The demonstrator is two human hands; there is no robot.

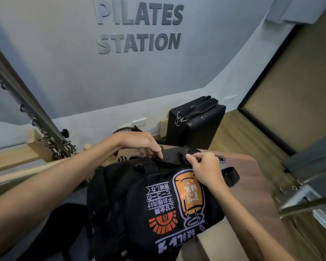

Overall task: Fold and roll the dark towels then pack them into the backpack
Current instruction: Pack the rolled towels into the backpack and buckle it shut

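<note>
Packing step: at frame centre both hands work the backpack (158,194) mouth — left hand (139,143) fingers pressing its rim, right hand (205,170) pinching the edge. Next, probably zipping it closed.

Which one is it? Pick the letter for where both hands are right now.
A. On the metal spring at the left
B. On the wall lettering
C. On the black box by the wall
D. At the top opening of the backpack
D: the left hand and the right hand both meet at the top edge of the black backpack, fingers on its dark fabric.
</note>
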